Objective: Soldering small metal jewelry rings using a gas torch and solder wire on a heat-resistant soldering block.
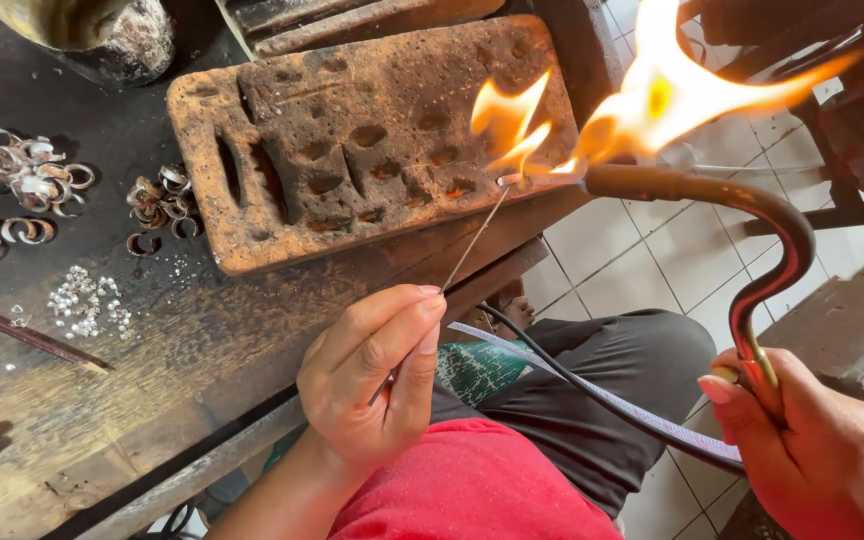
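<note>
My left hand (372, 375) pinches a thin metal wire (472, 235) that slants up to a small metal ring (508, 180) at the near edge of a pitted brown soldering block (352, 130). My right hand (812, 450) grips the curved metal torch (752, 230), whose nozzle points left at the ring. An orange flame (642, 100) flares from the nozzle over the ring and up to the right. A black hose (592, 390) runs from the torch across my lap.
The block lies on a dark worn wooden bench (102, 400). Several metal rings (27, 185) and small pale stones (87, 300) lie at the left, with a thin rod (32, 338) beside them. A round pot (102, 35) stands behind. White tiled floor (652, 260) is at the right.
</note>
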